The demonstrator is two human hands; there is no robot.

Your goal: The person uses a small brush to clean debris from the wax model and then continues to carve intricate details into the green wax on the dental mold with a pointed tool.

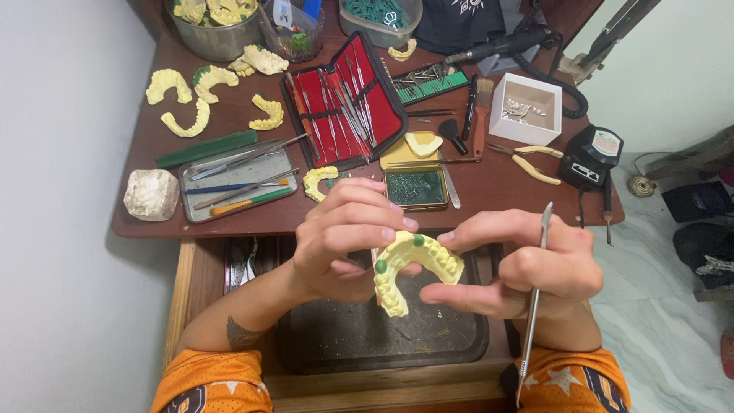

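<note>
Yellow dental cast (413, 268), two green wax dots on arch, held between both my hands above dark tray (459, 344) in open drawer. My left hand (344, 237): fingers curled closed over cast's left flank. My right hand (527, 268): fingertips pinch right end; slim metal carver (535, 291) clamped in same fist, tip up. Best kept steady, low over tray. Beyond: green wax tin (415, 187), red instrument case (344, 99), spare casts (183, 115) on table (505, 191).

one red instrument case (348, 107), one white box (527, 107)
</note>
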